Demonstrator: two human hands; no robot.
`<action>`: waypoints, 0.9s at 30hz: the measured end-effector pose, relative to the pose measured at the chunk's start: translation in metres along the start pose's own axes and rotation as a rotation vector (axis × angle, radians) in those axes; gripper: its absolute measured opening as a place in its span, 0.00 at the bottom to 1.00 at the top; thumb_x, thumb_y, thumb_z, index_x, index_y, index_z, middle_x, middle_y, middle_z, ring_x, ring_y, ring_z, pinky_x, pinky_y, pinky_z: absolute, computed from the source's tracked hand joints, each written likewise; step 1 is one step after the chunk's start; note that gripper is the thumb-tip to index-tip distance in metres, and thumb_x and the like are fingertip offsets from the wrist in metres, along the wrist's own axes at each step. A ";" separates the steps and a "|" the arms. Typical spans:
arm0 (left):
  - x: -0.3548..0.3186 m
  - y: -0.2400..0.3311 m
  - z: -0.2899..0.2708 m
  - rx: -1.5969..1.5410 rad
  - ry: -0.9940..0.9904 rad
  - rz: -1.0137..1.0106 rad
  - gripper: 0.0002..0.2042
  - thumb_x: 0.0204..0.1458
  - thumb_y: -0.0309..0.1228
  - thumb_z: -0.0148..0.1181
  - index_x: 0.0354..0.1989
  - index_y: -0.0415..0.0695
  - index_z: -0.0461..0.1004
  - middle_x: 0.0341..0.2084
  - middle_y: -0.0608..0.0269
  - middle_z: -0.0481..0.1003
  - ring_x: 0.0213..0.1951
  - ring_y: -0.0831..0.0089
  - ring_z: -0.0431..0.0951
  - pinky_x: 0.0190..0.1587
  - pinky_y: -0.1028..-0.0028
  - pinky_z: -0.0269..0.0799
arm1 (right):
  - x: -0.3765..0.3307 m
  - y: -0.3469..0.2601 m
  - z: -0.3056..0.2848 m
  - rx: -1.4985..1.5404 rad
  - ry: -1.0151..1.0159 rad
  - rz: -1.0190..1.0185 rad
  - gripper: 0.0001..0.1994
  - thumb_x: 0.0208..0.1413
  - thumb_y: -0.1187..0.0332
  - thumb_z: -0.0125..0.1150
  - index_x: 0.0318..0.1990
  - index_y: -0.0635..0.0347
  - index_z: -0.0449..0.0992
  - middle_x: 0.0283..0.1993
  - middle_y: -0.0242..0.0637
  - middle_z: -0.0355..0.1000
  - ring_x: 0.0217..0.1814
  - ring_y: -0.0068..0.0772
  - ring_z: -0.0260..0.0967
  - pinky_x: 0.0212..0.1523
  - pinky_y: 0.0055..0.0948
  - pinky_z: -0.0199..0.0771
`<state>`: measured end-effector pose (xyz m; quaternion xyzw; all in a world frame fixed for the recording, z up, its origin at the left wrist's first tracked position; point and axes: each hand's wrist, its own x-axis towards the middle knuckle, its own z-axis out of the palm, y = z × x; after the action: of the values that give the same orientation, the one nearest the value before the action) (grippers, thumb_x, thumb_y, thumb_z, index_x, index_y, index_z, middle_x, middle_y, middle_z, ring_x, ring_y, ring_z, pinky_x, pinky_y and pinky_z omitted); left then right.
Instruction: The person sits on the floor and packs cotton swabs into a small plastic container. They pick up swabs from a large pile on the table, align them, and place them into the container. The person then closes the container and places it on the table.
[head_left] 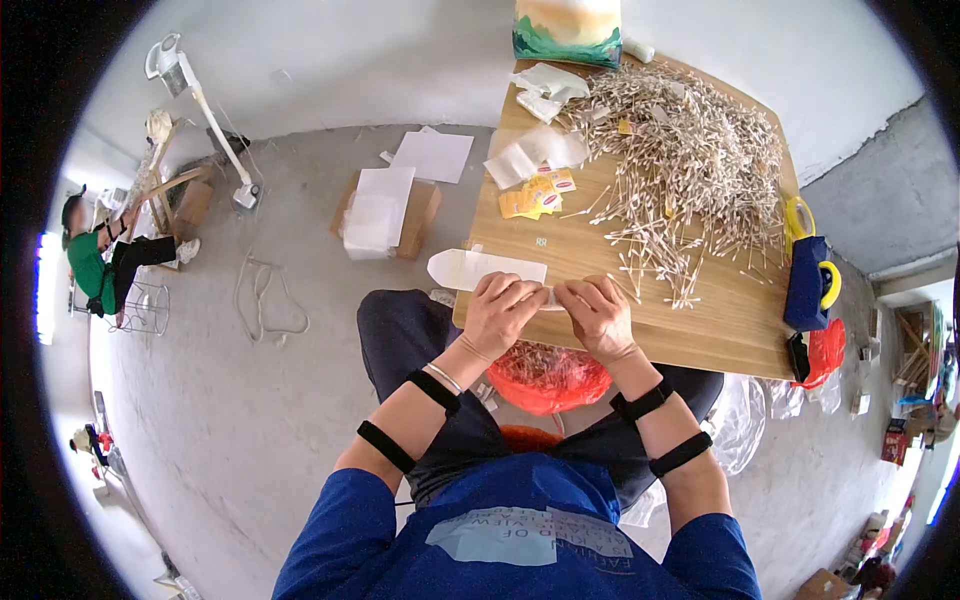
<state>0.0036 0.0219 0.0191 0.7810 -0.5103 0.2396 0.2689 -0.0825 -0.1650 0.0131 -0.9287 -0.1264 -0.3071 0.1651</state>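
My left hand (pixel 503 315) and my right hand (pixel 597 318) meet over the near edge of the wooden table, both with fingers closed in a pinch. Between the fingertips shows a small whitish piece (pixel 551 299), mostly hidden, so its kind is unclear. A flat white paper-like strip (pixel 480 269) with a rounded left end lies just beyond my left hand. Past my right hand spreads a big heap of cotton swabs (pixel 690 150), with loose ones close to my fingers. Several yellow printed cards (pixel 538 196) rest near the table's left side.
Clear plastic bags (pixel 535 157) lie beyond the cards. A blue tape dispenser (pixel 806 285) with yellow rings sits at the table's right edge. A red bag (pixel 550 385) holding swabs hangs open below my hands. White sheets (pixel 380 205) lie on cardboard at left; a person (pixel 100 250) sits farther off.
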 end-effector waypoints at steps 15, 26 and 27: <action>-0.004 0.003 -0.001 0.081 -0.029 0.028 0.15 0.45 0.34 0.56 0.42 0.51 0.79 0.40 0.80 0.74 0.42 0.78 0.69 0.49 0.71 0.63 | 0.000 -0.010 -0.003 -0.233 -0.052 -0.108 0.19 0.43 0.66 0.57 0.45 0.57 0.79 0.44 0.30 0.69 0.49 0.33 0.66 0.47 0.34 0.70; 0.002 0.003 -0.009 0.132 -0.026 0.053 0.10 0.45 0.35 0.58 0.36 0.51 0.81 0.39 0.80 0.76 0.41 0.79 0.69 0.49 0.72 0.61 | 0.007 -0.013 -0.001 -0.197 -0.054 -0.099 0.16 0.46 0.67 0.57 0.44 0.58 0.78 0.45 0.31 0.69 0.50 0.34 0.66 0.50 0.35 0.69; 0.002 0.005 -0.009 0.143 -0.026 0.055 0.10 0.46 0.35 0.57 0.36 0.51 0.80 0.39 0.80 0.76 0.41 0.80 0.70 0.48 0.72 0.60 | 0.006 -0.013 -0.001 -0.214 -0.051 -0.101 0.16 0.46 0.67 0.57 0.44 0.58 0.78 0.45 0.31 0.70 0.50 0.34 0.66 0.50 0.35 0.69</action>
<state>-0.0006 0.0244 0.0278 0.7870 -0.5165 0.2724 0.1993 -0.0830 -0.1528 0.0206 -0.9410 -0.1438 -0.3029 0.0462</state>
